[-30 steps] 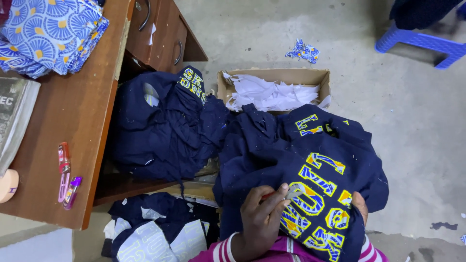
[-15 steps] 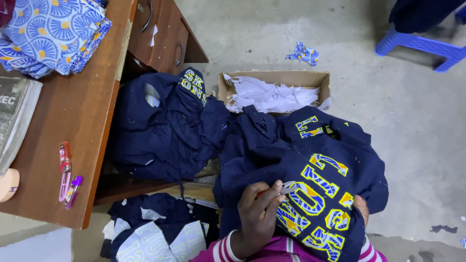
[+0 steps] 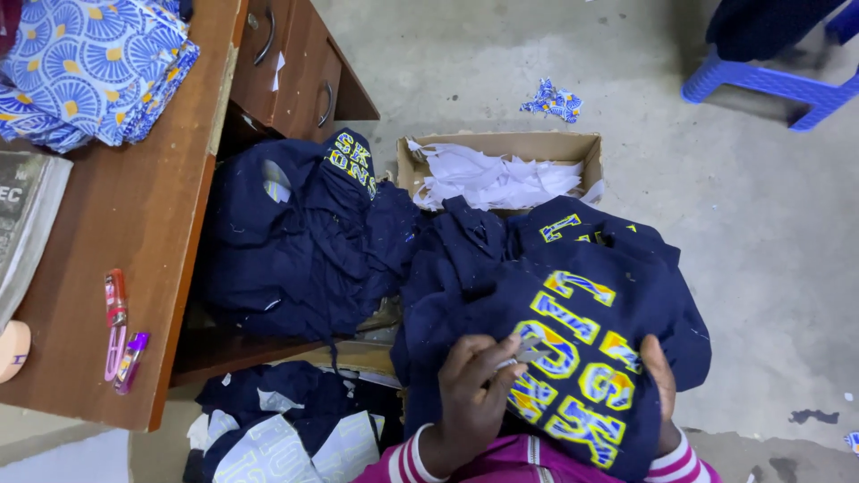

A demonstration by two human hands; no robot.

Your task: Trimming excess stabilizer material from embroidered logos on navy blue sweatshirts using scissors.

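- Navy sweatshirt (image 3: pixel 573 358) with yellow-and-blue appliqué letters lies draped over your lap at bottom centre of the head view, letter side up; the lettering runs diagonally from upper right down toward your body.
- Your left hand (image 3: pixel 474 394) rests on the near-left part of the letters. Fingers are curled and pinched on a small pale scrap (image 3: pixel 528 351), apparently backing paper, at the edge of one letter. Grip reads as clenched on that scrap.
- Your right hand (image 3: pixel 660 385) is mostly hidden behind the garment's right edge; only the fingers show, wrapped over the fabric. Grip reads as grasping the sweatshirt.
- Key relation: the scrap sits at the left fingertips, just up and right of the left palm, on the letter row. The left hand is the nearer one; the right only steadies the cloth from the far side.
- Surroundings: a heap of similar navy garments (image 3: pixel 304 241) lies to your left, against the wooden tabletop (image 3: pixel 134 268). A cardboard box (image 3: pixel 501 148) of white paper scraps stands on the concrete floor (image 3: pixel 537 54) just beyond the sweatshirt.
- On the tabletop: folded blue patterned fabric (image 3: pixel 89 72) and two small lighters (image 3: pixel 121 331) near the edge.
- Blue plastic stool (image 3: pixel 769 80) stands at upper right, well apart.
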